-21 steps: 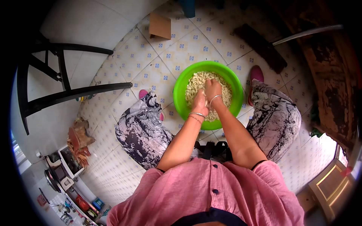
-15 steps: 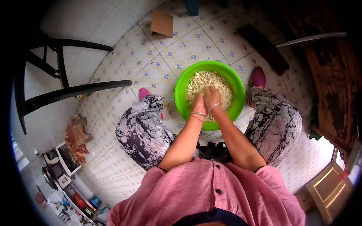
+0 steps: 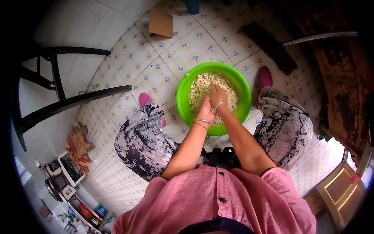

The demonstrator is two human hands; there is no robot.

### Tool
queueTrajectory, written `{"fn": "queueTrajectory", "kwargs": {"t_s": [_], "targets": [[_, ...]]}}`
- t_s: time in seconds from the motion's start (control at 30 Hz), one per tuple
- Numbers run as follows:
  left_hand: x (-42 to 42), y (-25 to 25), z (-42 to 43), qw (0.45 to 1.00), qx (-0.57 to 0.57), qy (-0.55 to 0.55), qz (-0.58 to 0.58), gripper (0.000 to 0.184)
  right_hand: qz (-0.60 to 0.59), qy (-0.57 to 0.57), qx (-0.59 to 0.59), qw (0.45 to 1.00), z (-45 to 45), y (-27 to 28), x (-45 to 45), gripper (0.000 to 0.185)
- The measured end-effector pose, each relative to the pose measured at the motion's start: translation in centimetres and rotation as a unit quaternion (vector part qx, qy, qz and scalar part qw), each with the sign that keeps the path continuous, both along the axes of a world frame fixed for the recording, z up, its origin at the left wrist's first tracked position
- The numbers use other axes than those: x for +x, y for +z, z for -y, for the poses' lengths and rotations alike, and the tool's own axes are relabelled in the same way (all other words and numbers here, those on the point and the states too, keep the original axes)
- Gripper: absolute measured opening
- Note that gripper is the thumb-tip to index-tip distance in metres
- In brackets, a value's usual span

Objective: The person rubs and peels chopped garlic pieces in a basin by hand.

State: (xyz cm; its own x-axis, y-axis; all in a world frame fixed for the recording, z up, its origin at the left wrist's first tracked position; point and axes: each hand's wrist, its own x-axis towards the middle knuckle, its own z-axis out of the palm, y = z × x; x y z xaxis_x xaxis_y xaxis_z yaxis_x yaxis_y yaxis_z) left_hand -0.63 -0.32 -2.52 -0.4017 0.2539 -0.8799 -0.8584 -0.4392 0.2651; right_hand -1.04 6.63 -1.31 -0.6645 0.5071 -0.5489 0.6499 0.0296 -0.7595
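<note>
A bright green plastic basin [image 3: 244, 103] stands on the floor between my feet. Small pale chopped pieces [image 3: 201, 84] fill much of its bottom. My left hand [image 3: 205, 108] and my right hand [image 3: 219, 96] are pressed together over these pieces, inside the rim. The right hand's fingers curl inward against the left hand, whose fingers are partly covered. Whatever lies between the two hands is hidden. Each wrist wears a metal bangle.
A black-legged frame [image 3: 78, 99] lies to the left. A cardboard piece [image 3: 161, 23] stands at the back, and a dark plank [image 3: 269, 46] lies back right. Brown wooden furniture [image 3: 339, 85] lines the right side. My pink shoes [image 3: 265, 78] flank the basin.
The view has shifted slightly, so the basin and the floor items appear a little further left. My hands stay together over the pale pieces, with the right fingers moved slightly.
</note>
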Motion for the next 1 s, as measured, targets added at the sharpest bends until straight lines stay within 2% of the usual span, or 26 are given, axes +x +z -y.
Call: {"fn": "queueTrajectory", "kwargs": {"t_s": [0.07, 0.1, 0.13, 0.17, 0.2, 0.27, 0.37, 0.47, 0.5, 0.53, 0.57, 0.6, 0.63, 0.67, 0.73, 0.77, 0.87, 0.9, 1.0], "targets": [[-0.5, -0.5, 0.9, 0.999, 0.010, -0.034, 0.007, 0.033, 0.000, 0.016, -0.001, 1.000, 0.9, 0.4, 0.8, 0.031], [-1.0, 1.6, 0.4, 0.999, 0.020, 0.025, 0.003, 0.032, -0.062, 0.036, 0.024, 0.997, 1.5, 1.3, 1.4, 0.031], [-1.0, -0.4, 1.3, 0.999, 0.019, 0.026, 0.002, 0.032, -0.123, 0.053, 0.048, 0.990, 2.0, 1.8, 1.9, 0.031], [-1.1, -3.1, 2.8, 0.997, 0.075, -0.005, -0.023, 0.036, -0.132, 0.032, -0.005, 0.991, 3.1, 0.3, 2.3, 0.030], [-1.3, -3.5, 3.2, 0.990, 0.131, -0.036, -0.049, 0.039, -0.131, 0.032, -0.004, 0.991, 3.1, 0.8, 2.5, 0.030], [-0.3, -4.3, 2.4, 0.993, 0.108, -0.026, -0.028, 0.038, -0.150, 0.038, 0.074, 0.985, 2.7, 1.8, 2.8, 0.030], [-0.1, -1.2, 0.6, 1.000, 0.018, -0.015, 0.009, 0.037, -0.089, 0.024, 0.053, 0.994, 1.3, 0.7, 1.7, 0.032], [0.1, -0.1, -1.0, 0.999, 0.047, -0.022, 0.011, 0.039, -0.068, -0.012, 0.034, 0.997, -0.4, -0.7, 0.3, 0.036], [0.1, 2.9, -1.8, 0.999, 0.048, 0.000, -0.018, 0.039, -0.026, -0.032, -0.028, 0.999, -0.8, 0.3, -0.2, 0.037], [0.2, 1.6, -1.1, 0.999, 0.046, -0.002, -0.019, 0.039, 0.014, -0.052, -0.091, 0.994, -0.9, 1.0, -0.5, 0.038], [0.2, -0.3, -0.2, 0.998, 0.057, -0.015, -0.002, 0.046, -0.024, 0.032, 0.018, 0.999, -0.3, -1.3, 0.2, 0.038], [0.1, -1.5, 0.4, 0.997, 0.070, -0.024, 0.013, 0.054, -0.026, 0.037, 0.018, 0.999, 0.0, -0.9, 0.4, 0.038], [-0.6, 2.1, -0.2, 0.999, 0.032, -0.002, 0.001, 0.050, -0.055, 0.059, 0.021, 0.997, 0.4, -0.3, 0.8, 0.038], [-0.6, 1.8, 0.4, 0.999, 0.032, 0.001, 0.002, 0.050, -0.082, 0.079, 0.022, 0.993, 1.0, 0.2, 1.2, 0.038], [-0.4, -0.5, 1.9, 0.987, 0.104, 0.001, -0.126, 0.046, -0.088, 0.084, 0.039, 0.992, 2.4, -2.0, 1.7, 0.037], [0.1, -2.5, 2.6, 0.976, 0.204, 0.034, -0.063, 0.042, -0.086, 0.085, 0.042, 0.992, 2.2, -1.9, 1.6, 0.038], [0.2, -2.9, 2.2, 0.984, 0.166, -0.024, -0.065, 0.038, -0.079, 0.082, 0.050, 0.992, 1.5, -1.5, 1.3, 0.039], [0.4, -3.9, 1.9, 0.984, 0.168, -0.005, -0.056, 0.038, -0.078, 0.080, 0.052, 0.992, 1.5, -1.5, 1.1, 0.040], [-0.6, 1.3, -0.8, 0.995, 0.101, -0.005, 0.012, 0.039, -0.113, 0.045, 0.070, 0.990, 0.1, -4.3, 0.1, 0.037]]}}
